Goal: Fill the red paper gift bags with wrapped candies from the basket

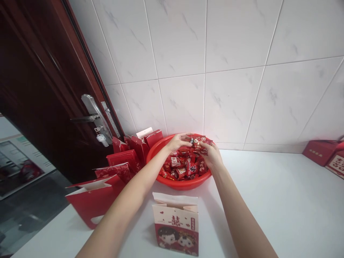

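Over the far side of a red plastic basket (185, 184), both hands are raised with a red candy packet (199, 139) between them. My right hand (213, 154) grips it from the right, thumb across its printed front. At its left edge, the fingers of my left hand (177, 142) close in on the packet. Small wrapped candies (188, 165) in red and cream fill the basket below. Nearer to me stands a paper gift box (176, 229), upright and open at the top, with two cartoon figures on its front.
Several red paper gift boxes (98, 200) stand along the table's left side. A closed red box (319, 152) sits at the far right of the white table (274, 193). Behind rises a tiled wall (182, 100); a dark door (53, 71) with a handle is at left.
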A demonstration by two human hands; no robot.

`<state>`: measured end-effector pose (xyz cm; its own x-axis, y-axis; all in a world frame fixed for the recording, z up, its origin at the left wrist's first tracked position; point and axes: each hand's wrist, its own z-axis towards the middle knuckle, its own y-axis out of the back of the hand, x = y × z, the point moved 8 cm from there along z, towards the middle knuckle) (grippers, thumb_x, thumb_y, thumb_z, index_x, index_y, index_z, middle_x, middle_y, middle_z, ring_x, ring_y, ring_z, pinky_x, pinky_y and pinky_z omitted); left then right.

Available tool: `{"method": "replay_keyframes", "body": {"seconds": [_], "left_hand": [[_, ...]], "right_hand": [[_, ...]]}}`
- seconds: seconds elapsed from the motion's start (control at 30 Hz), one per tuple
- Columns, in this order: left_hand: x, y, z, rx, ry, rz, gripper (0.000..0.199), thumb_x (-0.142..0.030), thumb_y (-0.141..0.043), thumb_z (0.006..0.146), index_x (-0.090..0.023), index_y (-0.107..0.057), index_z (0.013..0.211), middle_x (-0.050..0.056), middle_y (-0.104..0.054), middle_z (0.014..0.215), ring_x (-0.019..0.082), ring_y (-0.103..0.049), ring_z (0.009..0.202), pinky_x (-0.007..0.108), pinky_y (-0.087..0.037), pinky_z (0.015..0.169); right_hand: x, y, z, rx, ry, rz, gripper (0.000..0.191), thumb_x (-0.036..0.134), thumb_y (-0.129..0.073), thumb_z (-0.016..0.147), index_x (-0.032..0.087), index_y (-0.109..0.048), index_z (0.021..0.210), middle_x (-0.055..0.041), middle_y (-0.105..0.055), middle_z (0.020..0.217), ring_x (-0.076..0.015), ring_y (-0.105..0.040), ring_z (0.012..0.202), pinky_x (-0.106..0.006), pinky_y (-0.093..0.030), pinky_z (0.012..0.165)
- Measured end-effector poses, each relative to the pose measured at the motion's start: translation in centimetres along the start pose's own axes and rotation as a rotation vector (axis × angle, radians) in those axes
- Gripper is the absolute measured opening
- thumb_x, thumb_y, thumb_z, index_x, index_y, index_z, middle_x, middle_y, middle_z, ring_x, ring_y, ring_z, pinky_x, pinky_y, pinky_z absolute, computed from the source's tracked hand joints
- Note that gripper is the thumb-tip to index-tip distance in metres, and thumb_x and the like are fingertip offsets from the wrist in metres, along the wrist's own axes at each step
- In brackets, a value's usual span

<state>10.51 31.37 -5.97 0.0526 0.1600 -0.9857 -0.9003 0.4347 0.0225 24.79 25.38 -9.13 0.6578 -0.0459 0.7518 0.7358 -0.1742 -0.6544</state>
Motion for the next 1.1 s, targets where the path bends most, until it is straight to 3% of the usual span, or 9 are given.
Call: {"method": "replay_keyframes", "body": {"seconds": [0.13,0.33,0.57,0.83,0.97,1.1], "left_hand": [[0.1,0.9,0.1,-0.084,-0.008,-0.024,0.064,-0.009,-0.09,0.053,-0.019,-0.075,0.115,0.001,-0.075,0.093,0.017,-0.068,0.087,0.038,-0.052,0.092],[-0.1,0.2,0.0,-0.035,-0.02,-0.102,0.057,-0.015,-0.094,0.052,-0.016,-0.077,0.106,0.003,-0.076,0.097,0.018,-0.069,0.089,0.038,-0.052,0.093],[-0.2,-0.8,-0.5,0.059,0.053,-0.123,0.047,-0.016,-0.093,0.055,-0.014,-0.076,0.098,0.002,-0.075,0.086,0.016,-0.068,0.081,0.037,-0.051,0.088],[-0.3,-0.7,-0.5,-0.001,0.064,-0.076,0.04,-0.034,-0.097,0.053,-0.013,-0.076,0.081,0.002,-0.074,0.079,0.016,-0.066,0.078,0.036,-0.05,0.086],[-0.5,-0.6,-0.5,-0.023,0.031,-0.051,0.039,-0.034,-0.096,0.053,-0.014,-0.077,0.08,0.001,-0.074,0.079,0.015,-0.065,0.077,0.034,-0.048,0.085],[-0.5,-0.3,-0.5,-0.044,0.031,-0.023,0.036,-0.034,-0.094,0.056,-0.015,-0.077,0.08,0.001,-0.074,0.079,0.015,-0.064,0.077,0.034,-0.047,0.085]], "right_hand": [[0.1,0.3,0.2,-0.031,0.02,0.017,0.019,0.01,-0.078,0.061,0.019,-0.064,0.071,0.001,-0.071,0.067,-0.015,-0.067,0.065,-0.024,-0.058,0.057],[-0.1,0.3,0.3,-0.012,0.016,0.038,0.02,0.01,-0.079,0.06,0.019,-0.065,0.071,0.0002,-0.072,0.07,-0.0164,-0.067,0.068,-0.026,-0.059,0.058],[-0.1,0.1,0.2,0.037,0.023,-0.034,0.023,0.012,-0.08,0.057,0.019,-0.064,0.071,0.0007,-0.071,0.073,-0.0175,-0.066,0.071,-0.03,-0.06,0.062],[0.0,-0.3,-0.3,0.068,0.017,-0.061,0.023,0.015,-0.081,0.057,0.019,-0.066,0.074,0.0003,-0.072,0.072,-0.0168,-0.065,0.067,-0.028,-0.057,0.059],[0.0,-0.2,-0.3,-0.008,-0.024,0.003,0.01,0.018,-0.076,0.067,0.019,-0.067,0.071,0.0004,-0.07,0.069,-0.0164,-0.064,0.065,-0.027,-0.054,0.055],[-0.1,0.2,-0.1,-0.073,-0.058,0.043,0.009,0.022,-0.073,0.074,0.021,-0.066,0.069,0.0009,-0.069,0.067,-0.0172,-0.064,0.066,-0.026,-0.054,0.053]]}}
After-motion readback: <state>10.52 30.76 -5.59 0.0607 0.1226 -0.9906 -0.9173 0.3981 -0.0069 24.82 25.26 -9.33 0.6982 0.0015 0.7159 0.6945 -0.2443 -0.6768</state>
